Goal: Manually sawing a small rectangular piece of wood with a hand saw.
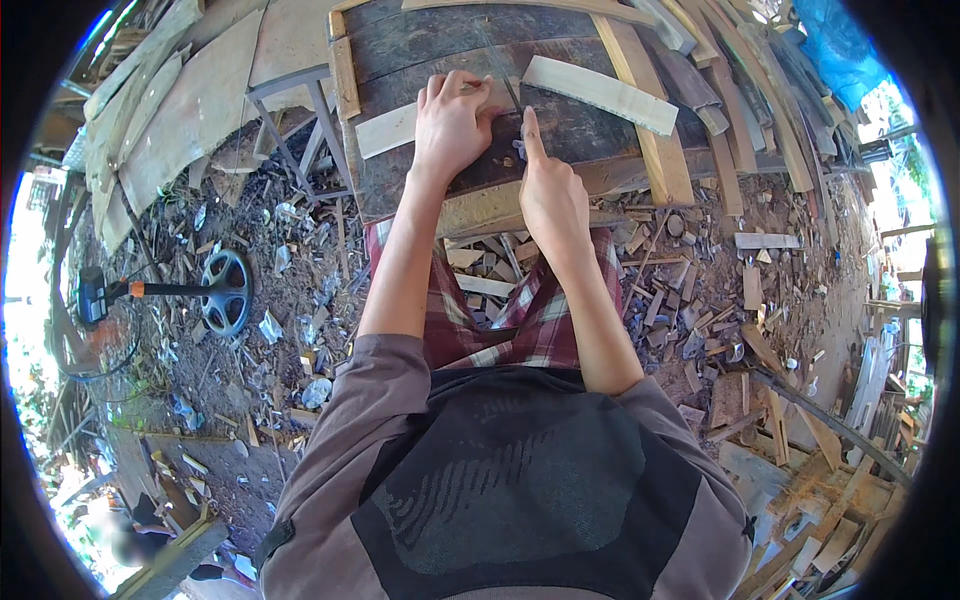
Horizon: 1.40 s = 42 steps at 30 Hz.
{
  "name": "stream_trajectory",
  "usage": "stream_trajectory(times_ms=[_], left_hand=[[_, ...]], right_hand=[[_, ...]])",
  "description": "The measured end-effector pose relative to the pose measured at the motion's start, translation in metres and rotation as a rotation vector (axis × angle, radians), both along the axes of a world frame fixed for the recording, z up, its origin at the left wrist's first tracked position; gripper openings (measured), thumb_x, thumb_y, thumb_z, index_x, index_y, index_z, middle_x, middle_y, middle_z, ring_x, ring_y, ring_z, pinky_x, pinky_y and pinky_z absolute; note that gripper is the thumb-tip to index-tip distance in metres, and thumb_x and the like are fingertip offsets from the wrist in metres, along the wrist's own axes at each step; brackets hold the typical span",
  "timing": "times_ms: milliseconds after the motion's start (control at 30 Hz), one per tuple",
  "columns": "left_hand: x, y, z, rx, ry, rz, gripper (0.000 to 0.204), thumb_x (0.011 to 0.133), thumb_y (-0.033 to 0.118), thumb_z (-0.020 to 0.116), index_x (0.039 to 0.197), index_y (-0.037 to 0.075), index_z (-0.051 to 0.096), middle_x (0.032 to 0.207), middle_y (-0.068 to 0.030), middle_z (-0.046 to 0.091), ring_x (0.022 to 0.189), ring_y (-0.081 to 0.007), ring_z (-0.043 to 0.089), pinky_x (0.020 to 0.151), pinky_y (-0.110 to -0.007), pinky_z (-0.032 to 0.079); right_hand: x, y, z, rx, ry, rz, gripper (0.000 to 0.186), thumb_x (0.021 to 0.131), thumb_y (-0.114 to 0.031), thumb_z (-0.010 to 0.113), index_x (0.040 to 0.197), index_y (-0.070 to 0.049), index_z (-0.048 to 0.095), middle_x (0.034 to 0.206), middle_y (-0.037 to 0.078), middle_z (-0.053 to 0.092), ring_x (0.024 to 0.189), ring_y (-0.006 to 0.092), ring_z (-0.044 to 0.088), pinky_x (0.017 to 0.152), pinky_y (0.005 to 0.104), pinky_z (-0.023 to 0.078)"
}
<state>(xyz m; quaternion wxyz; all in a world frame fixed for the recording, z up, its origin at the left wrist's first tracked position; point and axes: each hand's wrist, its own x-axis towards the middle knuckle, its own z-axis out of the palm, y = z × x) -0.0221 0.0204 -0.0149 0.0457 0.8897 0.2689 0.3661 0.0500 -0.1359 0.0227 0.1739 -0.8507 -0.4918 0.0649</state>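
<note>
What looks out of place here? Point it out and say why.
Wood scraps litter the ground, which looks untidy; a dark, wheel-shaped thing left of the table looks odd amid so much wood.

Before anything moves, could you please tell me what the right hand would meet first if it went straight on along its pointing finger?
The right hand would probably meet the left end of the pale board just ahead, though depth is unclear.

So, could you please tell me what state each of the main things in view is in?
Left hand: fingers bent, over the left pale strip
Left pale strip: lying on bench, partly covered
Right hand: index finger extended, others curled
Right pale strip: lying aslant, uncovered
Bench: top dark, worn
Ground: littered with scraps
Blue sheet: crumpled
</note>
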Motion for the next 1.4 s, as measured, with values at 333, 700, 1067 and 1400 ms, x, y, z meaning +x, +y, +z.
stream_trajectory(times_ms=[333,700,1067,1400], left_hand=[[0.0,0.004,-0.005,0.012,-0.056,0.024,0.037,0.077,0.019,0.07,0.113,0.008,0.07,0.106,-0.005,0.058,0.103,-0.0263,0.051,0.091,-0.039,0.042],[0.004,-0.007,0.005,-0.04,-0.024,0.038,0.048,0.075,0.018,0.069,0.121,0.004,0.064,0.11,-0.0109,0.056,0.109,-0.0323,0.049,0.093,-0.042,0.04],[0.001,-0.014,0.016,-0.141,-0.049,0.005,0.047,0.074,0.014,0.072,0.12,0.005,0.066,0.11,-0.0094,0.056,0.11,-0.031,0.049,0.095,-0.041,0.041],[0.0,-0.024,0.014,-0.07,-0.093,0.063,0.045,0.073,0.015,0.074,0.115,0.003,0.067,0.104,-0.0082,0.057,0.108,-0.0289,0.05,0.093,-0.04,0.041]], right_hand=[[-0.02,-0.072,-0.003,-0.014,0.032,0.01,0.08,0.086,-0.001,0.053,0.155,-0.016,0.016,0.072,0.02,0.064,0.065,0.0373,0.065,0.059,0.048,0.052],[0.009,-0.002,0.004,0.063,0.034,0.029,0.076,0.086,0.0,0.05,0.154,-0.013,0.02,0.071,0.023,0.063,0.067,0.0399,0.064,0.063,0.0499,0.05],[-0.008,-0.071,0.009,0.047,0.096,0.042,0.075,0.088,-0.003,0.052,0.154,-0.013,0.019,0.069,0.021,0.063,0.064,0.0389,0.064,0.059,0.05,0.05],[-0.002,-0.066,-0.004,0.108,0.034,0.084,0.078,0.087,-0.004,0.052,0.156,-0.019,0.017,0.072,0.02,0.065,0.065,0.0374,0.066,0.059,0.0477,0.052]])
